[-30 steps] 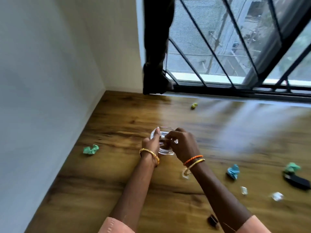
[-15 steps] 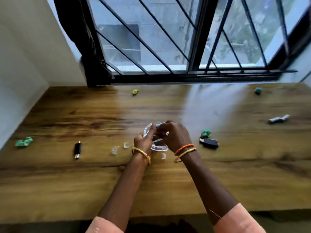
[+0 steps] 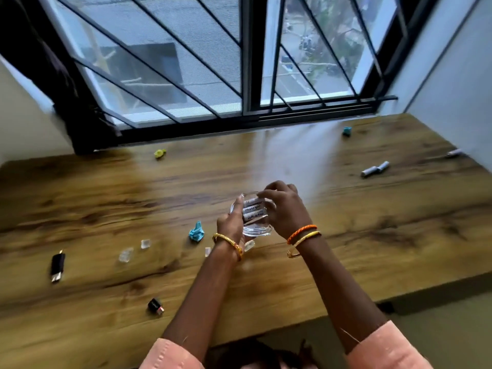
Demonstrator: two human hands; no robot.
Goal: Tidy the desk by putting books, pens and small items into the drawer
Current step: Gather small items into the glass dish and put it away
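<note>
A clear glass bowl (image 3: 257,230) is held over the middle of the wooden desk (image 3: 372,235). My left hand (image 3: 230,226) grips its left side. My right hand (image 3: 286,211) rests on its rim from the right, fingers curled over the top. Inside the bowl lie white batteries (image 3: 253,211) with dark print. Loose on the desk are two more white batteries (image 3: 374,169), a black USB stick (image 3: 57,267), a small black adapter (image 3: 155,306), several clear plastic bits (image 3: 126,254) and crumpled paper balls, one blue (image 3: 196,232). No drawer is in view.
A yellow paper ball (image 3: 159,153) and a teal one (image 3: 346,131) lie near the barred window (image 3: 250,62). Another white cylinder (image 3: 454,153) sits by the right wall. A dark curtain (image 3: 53,75) hangs at the left. The desk's front edge runs below my forearms.
The view has swung right, from the left corner to the whole desk. Both hands have stayed on the bowl, and the batteries inside it now show.
</note>
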